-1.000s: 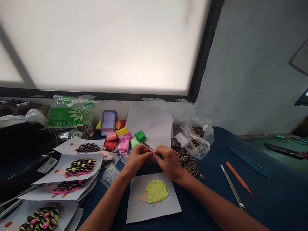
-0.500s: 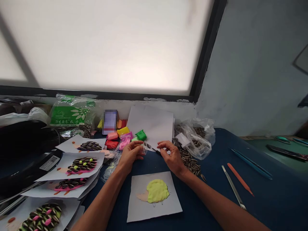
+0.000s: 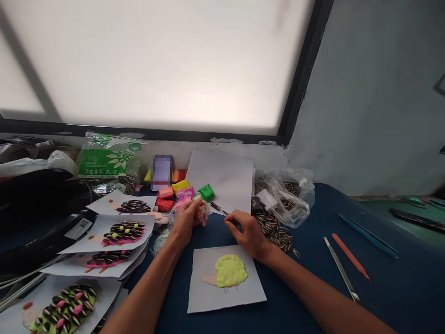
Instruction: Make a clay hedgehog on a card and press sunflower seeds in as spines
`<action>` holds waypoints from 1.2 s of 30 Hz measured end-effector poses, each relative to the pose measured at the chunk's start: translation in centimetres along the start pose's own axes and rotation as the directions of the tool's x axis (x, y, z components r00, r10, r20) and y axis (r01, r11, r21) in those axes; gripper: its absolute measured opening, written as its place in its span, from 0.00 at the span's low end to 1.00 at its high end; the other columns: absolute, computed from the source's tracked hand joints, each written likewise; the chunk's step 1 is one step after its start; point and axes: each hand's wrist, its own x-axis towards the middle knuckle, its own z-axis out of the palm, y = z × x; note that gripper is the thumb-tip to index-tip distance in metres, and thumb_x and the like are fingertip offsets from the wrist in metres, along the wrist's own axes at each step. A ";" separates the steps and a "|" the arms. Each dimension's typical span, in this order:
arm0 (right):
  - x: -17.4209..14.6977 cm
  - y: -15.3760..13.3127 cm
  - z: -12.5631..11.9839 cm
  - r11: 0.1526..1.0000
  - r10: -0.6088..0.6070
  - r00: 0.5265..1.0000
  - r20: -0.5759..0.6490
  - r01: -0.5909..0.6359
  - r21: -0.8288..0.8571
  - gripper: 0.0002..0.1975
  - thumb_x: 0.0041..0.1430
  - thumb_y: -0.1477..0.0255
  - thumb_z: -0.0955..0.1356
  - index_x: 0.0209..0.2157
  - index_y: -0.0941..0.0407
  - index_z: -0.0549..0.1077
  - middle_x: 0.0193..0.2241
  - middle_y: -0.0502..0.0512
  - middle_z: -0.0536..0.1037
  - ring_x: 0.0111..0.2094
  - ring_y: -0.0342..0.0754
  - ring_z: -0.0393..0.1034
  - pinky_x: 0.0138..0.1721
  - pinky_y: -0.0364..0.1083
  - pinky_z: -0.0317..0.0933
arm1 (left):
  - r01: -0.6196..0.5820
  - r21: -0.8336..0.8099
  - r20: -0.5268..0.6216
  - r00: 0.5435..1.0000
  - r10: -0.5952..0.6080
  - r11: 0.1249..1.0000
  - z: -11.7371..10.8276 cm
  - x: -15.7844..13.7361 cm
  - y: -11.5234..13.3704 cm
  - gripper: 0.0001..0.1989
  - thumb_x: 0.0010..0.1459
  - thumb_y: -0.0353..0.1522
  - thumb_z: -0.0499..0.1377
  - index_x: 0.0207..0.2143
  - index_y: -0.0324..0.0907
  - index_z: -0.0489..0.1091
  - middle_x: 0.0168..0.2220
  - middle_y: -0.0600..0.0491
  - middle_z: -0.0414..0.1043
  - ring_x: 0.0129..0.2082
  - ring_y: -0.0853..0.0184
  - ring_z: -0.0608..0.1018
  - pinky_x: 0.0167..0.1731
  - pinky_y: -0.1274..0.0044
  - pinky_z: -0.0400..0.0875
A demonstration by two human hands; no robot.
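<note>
My left hand [image 3: 186, 219] pinches a small crinkled clear plastic packet [image 3: 202, 214] with something reddish inside, just in front of the clay packets. To its right, my right hand [image 3: 246, 230] is closed, thumb and index finger together; whether anything small is between them I cannot make out. A black pen [image 3: 216, 207] lies just beyond its fingertips. Below both hands rests a white paper [image 3: 201, 301] bearing a hedgehog shape, with a yellow-green clay body [image 3: 232, 270] and a pale peach clay snout [image 3: 208, 279]. Two small drawn legs show under the body.
Sunflower seeds [image 3: 276, 232] lie loose beside a clear bag [image 3: 295, 208] of seeds. Finished seed hedgehog sheets [image 3: 83, 236] overlap at left. Colored clay packets [image 3: 206, 192] and blank paper [image 3: 225, 176] are at the back. An orange tool [image 3: 351, 256], a metal blade [image 3: 340, 268] and blue tweezers [image 3: 366, 234] lie right.
My left hand has turned slightly, and the packet in it shows more of its reddish content. The fingers of my right hand have curled closer together and drawn back from the pen.
</note>
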 end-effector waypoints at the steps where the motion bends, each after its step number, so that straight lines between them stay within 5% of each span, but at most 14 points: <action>1: 0.0 0.0 0.0 1.000 -0.007 1.000 0.005 0.007 -0.016 0.07 0.62 0.73 0.62 0.30 0.54 0.69 0.27 0.52 0.74 0.29 0.47 0.68 0.36 0.45 0.60 | -0.005 0.023 0.001 1.000 0.005 1.000 0.0 0.0 -0.1 0.19 0.47 0.48 0.63 0.26 0.40 0.69 0.13 0.59 0.66 0.12 0.72 0.68 0.14 0.80 0.62; 7: -0.2 -0.1 0.2 0.993 -0.054 0.998 0.029 0.057 -0.104 0.09 0.62 0.75 0.60 0.29 0.54 0.66 0.26 0.51 0.71 0.30 0.47 0.66 0.37 0.45 0.57 | -0.022 0.168 0.043 0.999 0.015 0.986 0.2 -0.1 -0.7 0.24 0.45 0.54 0.61 0.22 0.41 0.68 0.07 0.61 0.58 0.07 0.73 0.63 0.09 0.82 0.54; 20: -0.4 0.8 0.7 0.974 -0.105 0.994 -0.005 0.101 -0.204 0.20 0.68 0.68 0.60 0.20 0.54 0.59 0.19 0.49 0.66 0.23 0.45 0.60 0.30 0.44 0.52 | -0.071 0.333 0.087 0.995 0.045 0.940 0.5 -1.5 0.7 0.25 0.45 0.53 0.60 0.27 0.39 0.69 0.12 0.62 0.60 0.11 0.74 0.63 0.13 0.82 0.54; 26: -0.2 1.1 0.8 0.977 -0.115 0.993 0.000 0.113 -0.179 0.08 0.66 0.74 0.62 0.31 0.56 0.68 0.29 0.54 0.74 0.31 0.48 0.67 0.36 0.45 0.58 | -0.237 0.727 0.230 0.968 0.096 0.644 0.3 -2.4 1.4 0.16 0.50 0.42 0.54 0.27 0.39 0.71 0.21 0.56 0.66 0.19 0.73 0.64 0.20 0.80 0.56; 32: 0.0 1.5 1.0 0.979 -0.154 0.987 0.034 0.157 -0.132 0.09 0.68 0.74 0.61 0.35 0.57 0.71 0.35 0.56 0.77 0.37 0.49 0.70 0.42 0.47 0.60 | -0.232 0.826 0.247 0.968 0.039 0.515 -0.3 -2.2 0.7 0.12 0.49 0.37 0.55 0.26 0.39 0.73 0.19 0.57 0.63 0.22 0.70 0.65 0.23 0.78 0.53; 36: -0.1 1.4 0.7 0.979 -0.155 0.987 0.040 0.159 -0.126 0.13 0.68 0.69 0.62 0.30 0.57 0.71 0.30 0.54 0.75 0.34 0.47 0.69 0.39 0.46 0.59 | -0.238 0.848 0.286 0.958 -0.033 0.474 -0.5 -1.9 0.6 0.11 0.49 0.37 0.55 0.27 0.39 0.73 0.19 0.58 0.62 0.22 0.70 0.64 0.22 0.78 0.52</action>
